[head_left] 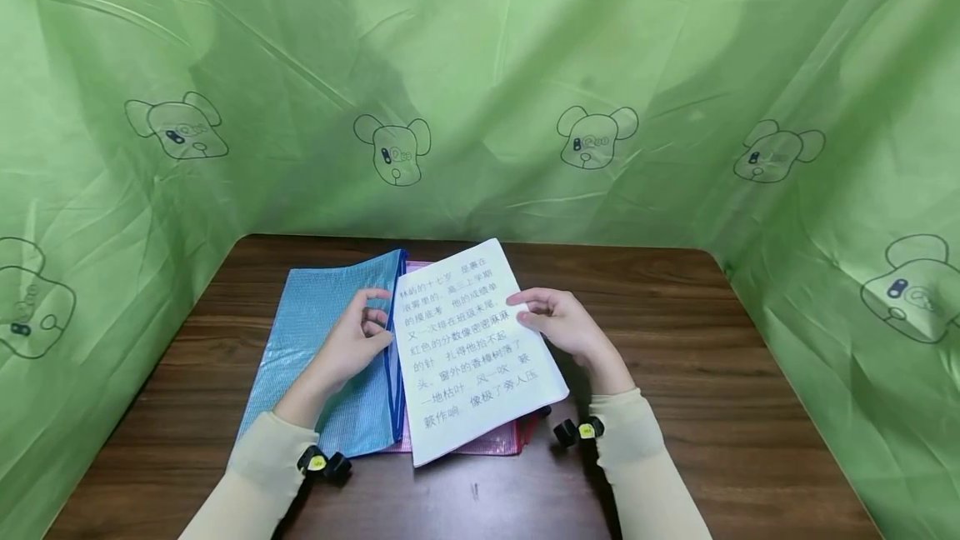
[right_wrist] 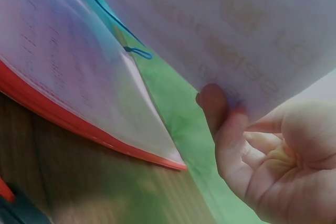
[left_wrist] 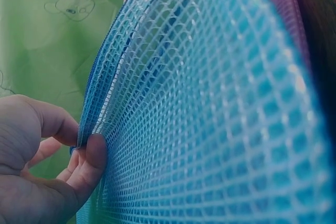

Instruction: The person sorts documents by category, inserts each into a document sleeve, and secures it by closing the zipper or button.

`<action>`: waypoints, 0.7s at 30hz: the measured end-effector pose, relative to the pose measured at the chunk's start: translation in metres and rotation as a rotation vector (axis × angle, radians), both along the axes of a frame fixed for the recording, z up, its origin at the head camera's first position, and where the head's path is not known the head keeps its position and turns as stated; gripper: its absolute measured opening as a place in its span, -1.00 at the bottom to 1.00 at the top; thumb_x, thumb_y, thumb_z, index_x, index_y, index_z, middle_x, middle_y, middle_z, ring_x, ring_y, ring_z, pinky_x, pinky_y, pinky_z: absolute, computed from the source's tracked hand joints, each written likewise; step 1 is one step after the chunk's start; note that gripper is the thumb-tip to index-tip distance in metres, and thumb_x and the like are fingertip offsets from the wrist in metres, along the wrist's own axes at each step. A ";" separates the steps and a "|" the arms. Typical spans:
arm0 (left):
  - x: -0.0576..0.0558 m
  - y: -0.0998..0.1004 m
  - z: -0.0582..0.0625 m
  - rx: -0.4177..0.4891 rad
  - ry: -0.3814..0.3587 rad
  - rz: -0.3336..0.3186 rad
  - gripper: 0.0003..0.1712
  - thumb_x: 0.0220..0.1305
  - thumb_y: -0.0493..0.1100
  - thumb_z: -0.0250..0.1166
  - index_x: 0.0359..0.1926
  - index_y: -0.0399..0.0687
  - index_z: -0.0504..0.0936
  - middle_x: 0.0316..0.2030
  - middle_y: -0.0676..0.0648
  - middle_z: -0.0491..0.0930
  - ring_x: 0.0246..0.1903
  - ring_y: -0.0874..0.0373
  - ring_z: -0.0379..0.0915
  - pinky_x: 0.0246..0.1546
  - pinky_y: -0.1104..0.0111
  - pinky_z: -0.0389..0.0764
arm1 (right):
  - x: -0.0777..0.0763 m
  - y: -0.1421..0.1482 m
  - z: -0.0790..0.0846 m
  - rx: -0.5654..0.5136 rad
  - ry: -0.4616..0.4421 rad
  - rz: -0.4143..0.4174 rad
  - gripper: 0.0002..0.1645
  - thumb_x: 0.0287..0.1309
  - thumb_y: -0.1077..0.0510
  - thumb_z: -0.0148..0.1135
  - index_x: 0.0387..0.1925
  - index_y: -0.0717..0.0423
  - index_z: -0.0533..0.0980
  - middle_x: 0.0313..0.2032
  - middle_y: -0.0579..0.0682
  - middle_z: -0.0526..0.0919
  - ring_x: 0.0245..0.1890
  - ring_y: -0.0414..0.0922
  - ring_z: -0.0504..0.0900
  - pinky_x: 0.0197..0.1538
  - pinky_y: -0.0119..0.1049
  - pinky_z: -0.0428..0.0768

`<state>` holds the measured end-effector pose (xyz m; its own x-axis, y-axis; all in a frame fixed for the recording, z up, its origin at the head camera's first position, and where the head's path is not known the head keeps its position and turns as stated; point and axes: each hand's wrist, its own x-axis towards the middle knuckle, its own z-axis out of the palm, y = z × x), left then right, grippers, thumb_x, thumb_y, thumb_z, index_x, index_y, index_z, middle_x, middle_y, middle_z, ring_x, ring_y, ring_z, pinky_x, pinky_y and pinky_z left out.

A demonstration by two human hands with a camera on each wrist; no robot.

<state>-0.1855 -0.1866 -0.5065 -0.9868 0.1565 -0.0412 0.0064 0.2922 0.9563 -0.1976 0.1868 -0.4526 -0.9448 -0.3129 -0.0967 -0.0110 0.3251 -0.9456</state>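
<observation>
My left hand [head_left: 348, 350] pinches the open zipped edge of a blue mesh zip pouch [head_left: 311, 315]. In the left wrist view, thumb and fingers grip that edge, and the mesh side [left_wrist: 210, 129] bulges away from it. My right hand [head_left: 564, 322] holds a white sheet of paper [head_left: 468, 357] by its right edge, thumb on the written face. Rows of handwritten characters cover the sheet, which stands tilted beside the pouch's opening. From the right wrist, the paper's back [right_wrist: 220, 30] shows, with fingers curled at its edge. A pink pouch [head_left: 495, 442] lies underneath, mostly hidden.
The pink pouch has a red edge [right_wrist: 105, 140] on its right side. Close by it lies a small black item [head_left: 545, 412]. Dark wood-grain table [head_left: 690, 407] extends to the right. Green cloth [head_left: 480, 65] with printed mouse heads walls in the back and sides.
</observation>
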 end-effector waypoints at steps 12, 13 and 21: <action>-0.001 0.001 -0.004 -0.022 -0.003 -0.008 -0.28 0.42 -0.44 0.26 0.50 0.02 0.32 0.06 -0.27 0.45 -0.14 -0.09 0.48 -0.27 0.36 0.58 | -0.001 -0.016 -0.005 -0.001 0.071 -0.090 -0.68 0.52 0.34 0.27 0.21 0.22 0.69 -0.01 0.20 0.81 -0.17 -0.03 0.80 -0.14 -0.24 0.74; -0.001 0.001 -0.004 -0.027 -0.002 -0.006 -0.28 0.41 -0.44 0.26 0.50 0.02 0.32 0.05 -0.26 0.46 -0.14 -0.09 0.48 -0.27 0.36 0.58 | -0.001 -0.017 -0.005 -0.003 0.076 -0.094 -0.68 0.52 0.34 0.26 0.21 0.23 0.68 -0.01 0.20 0.81 -0.17 -0.03 0.80 -0.14 -0.25 0.74; -0.001 0.002 -0.003 -0.043 0.009 -0.022 -0.27 0.39 -0.42 0.30 0.50 0.01 0.34 0.05 -0.26 0.50 -0.14 -0.08 0.52 -0.24 0.34 0.61 | 0.000 -0.022 -0.005 0.024 0.094 -0.153 -0.69 0.51 0.34 0.27 0.19 0.19 0.70 -0.05 0.16 0.82 -0.20 -0.03 0.81 -0.16 -0.24 0.76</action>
<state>-0.1863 -0.1841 -0.5099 -0.9836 0.1760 -0.0398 0.0214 0.3325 0.9428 -0.1974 0.1651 -0.4576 -0.9864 -0.1639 -0.0110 -0.0482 0.3522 -0.9347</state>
